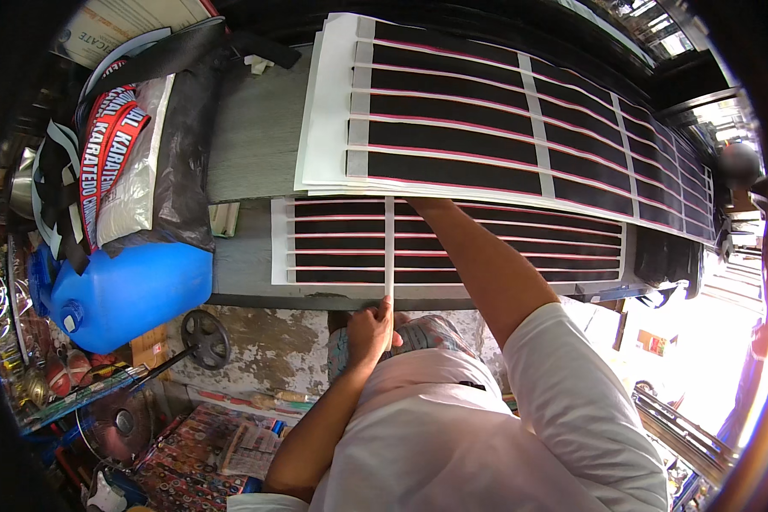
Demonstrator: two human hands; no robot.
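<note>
My left hand (373, 333) is at the front edge of the table, its fingers closed on the near end of a narrow white strip (390, 247). That strip runs straight away from me across a printed sheet (337, 257) with long black bands and thin pink-and-white lines. Over the far part of this sheet lie larger white sheets (452, 102) with the same black bands, crossed by several pale strips. My right forearm (495, 273) reaches over the lower sheet and passes beneath their near edge. The right hand itself is hidden there, so its fingers cannot be seen.
On the left, a red belt with white lettering (111, 141) and plastic-wrapped packages (183, 128) rest above a blue jug (136, 290). A black handwheel (206, 340) and a fan (121, 422) stand below. Black wrapped material (670, 260) sits at the table's right end.
</note>
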